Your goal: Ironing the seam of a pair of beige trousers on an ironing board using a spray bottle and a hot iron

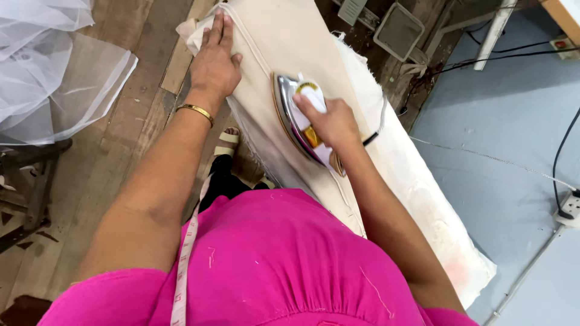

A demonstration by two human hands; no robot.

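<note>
I see the right hand (331, 122) wrapped tight around the handle of the iron (300, 121), which sits flat on the cream cloth (290, 48). That cloth lies along the padded ironing board (423, 199). Left hand (214, 63) is well apart from the iron, up at the cloth's far left edge, palm down, fingers flat and spread, gripping nothing. Gold bangle (195, 111) on that wrist. Measuring tape (184, 265) hangs over the pink top, nearer me than the iron.
</note>
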